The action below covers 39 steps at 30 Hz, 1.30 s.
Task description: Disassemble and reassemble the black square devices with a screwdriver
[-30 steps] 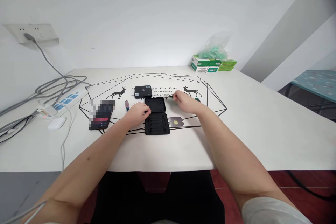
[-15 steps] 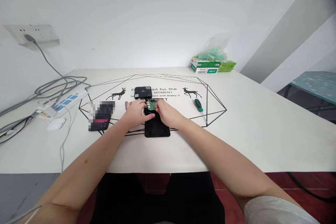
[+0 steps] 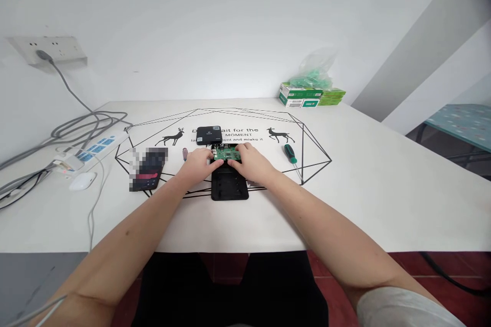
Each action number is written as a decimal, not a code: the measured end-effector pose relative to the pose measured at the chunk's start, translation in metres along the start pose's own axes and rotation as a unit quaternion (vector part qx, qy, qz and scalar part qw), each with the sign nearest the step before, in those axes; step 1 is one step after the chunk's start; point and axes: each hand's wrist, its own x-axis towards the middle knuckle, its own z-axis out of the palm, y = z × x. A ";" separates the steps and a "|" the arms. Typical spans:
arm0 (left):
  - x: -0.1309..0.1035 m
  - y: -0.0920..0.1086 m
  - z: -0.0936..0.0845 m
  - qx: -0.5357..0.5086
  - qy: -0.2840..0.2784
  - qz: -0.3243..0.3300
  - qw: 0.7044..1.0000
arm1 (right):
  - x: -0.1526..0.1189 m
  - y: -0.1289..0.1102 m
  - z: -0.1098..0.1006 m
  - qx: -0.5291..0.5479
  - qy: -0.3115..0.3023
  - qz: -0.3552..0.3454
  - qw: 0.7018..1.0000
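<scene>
A green circuit board (image 3: 227,154) sits between my two hands, over or in a black plastic housing. My left hand (image 3: 199,164) grips its left end, thumb along the near edge. On the right end, my right hand (image 3: 251,163) has its fingers at the far side and its thumb at the near edge. In front of them lies an open black case shell (image 3: 230,187), hollow side up. A black box (image 3: 209,135) with small stickers lies just behind the board. What is under my palms is hidden.
A green-handled screwdriver (image 3: 290,154) lies to the right, another screwdriver handle (image 3: 184,154) beside my left hand. To the left are a phone (image 3: 149,179), a white earbud case (image 3: 83,181), a power strip (image 3: 100,149) and coiled cables (image 3: 92,120). Green-white boxes (image 3: 301,96) stand at the back.
My right hand has shifted from over the board to its right end, thumb now in front. More of the board and the shell shows between my hands.
</scene>
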 end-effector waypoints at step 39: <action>-0.001 -0.001 -0.009 0.010 -0.036 0.019 0.999 | 0.004 0.004 -0.009 -0.059 -0.035 0.019 0.997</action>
